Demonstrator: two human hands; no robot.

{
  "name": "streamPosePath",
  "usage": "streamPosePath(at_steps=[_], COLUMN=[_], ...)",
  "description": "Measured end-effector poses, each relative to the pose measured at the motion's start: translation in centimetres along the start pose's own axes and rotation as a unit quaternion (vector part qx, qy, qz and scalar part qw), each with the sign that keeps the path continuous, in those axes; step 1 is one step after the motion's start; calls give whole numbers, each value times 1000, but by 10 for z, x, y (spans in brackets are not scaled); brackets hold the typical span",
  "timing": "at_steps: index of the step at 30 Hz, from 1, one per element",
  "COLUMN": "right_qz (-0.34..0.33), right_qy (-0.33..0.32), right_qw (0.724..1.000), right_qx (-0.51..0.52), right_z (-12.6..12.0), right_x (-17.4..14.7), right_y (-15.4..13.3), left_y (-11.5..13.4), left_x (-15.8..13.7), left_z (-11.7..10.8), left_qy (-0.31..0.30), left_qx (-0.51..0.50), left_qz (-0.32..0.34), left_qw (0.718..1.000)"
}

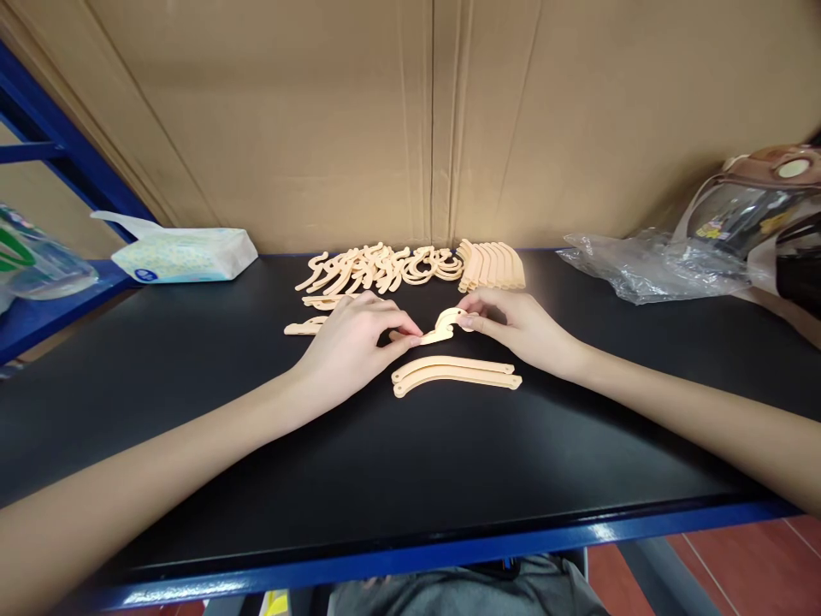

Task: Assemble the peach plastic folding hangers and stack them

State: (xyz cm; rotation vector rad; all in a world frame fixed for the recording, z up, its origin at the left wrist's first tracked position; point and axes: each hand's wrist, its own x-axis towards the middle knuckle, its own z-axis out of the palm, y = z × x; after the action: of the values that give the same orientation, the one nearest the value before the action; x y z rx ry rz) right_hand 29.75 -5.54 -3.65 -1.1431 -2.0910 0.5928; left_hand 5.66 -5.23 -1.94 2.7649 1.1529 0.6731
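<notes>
On black table [192, 411] before cardboard wall [321, 120], both hands [442, 338] pinch one hook piece [445, 325].

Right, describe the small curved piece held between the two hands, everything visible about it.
The curved piece is pale beige, flat and thin, seemingly plastic or wood, with a hooked, rounded right end and a straighter left end. It sits just above the black tabletop, tilted up to the right. The left hand pinches its left end with fingertips; the right hand grips the hooked end. Whether it touches the table cannot be told. Two longer arched strips of the same colour lie just in front of it, apart.
</notes>
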Motion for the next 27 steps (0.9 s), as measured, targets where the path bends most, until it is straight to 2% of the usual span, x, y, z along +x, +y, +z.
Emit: streamPosePath(at_steps=[12, 20, 27], right_qz=[-36, -105, -100], right_qy=[1, -25, -24], right_qw=[989, 982, 987], right_qx=[-147, -154, -127], right_z=[-1, -4, -4], right_x=[2, 1, 2], right_y=[5, 4, 5], left_y=[0, 0, 1], left_x=[-1, -1, -1], left_z=[-3, -3, -3], left_qy=[-7, 1, -6], left_qx=[69, 93, 75], left_qz=[20, 19, 27], left_qw=[997, 995, 997])
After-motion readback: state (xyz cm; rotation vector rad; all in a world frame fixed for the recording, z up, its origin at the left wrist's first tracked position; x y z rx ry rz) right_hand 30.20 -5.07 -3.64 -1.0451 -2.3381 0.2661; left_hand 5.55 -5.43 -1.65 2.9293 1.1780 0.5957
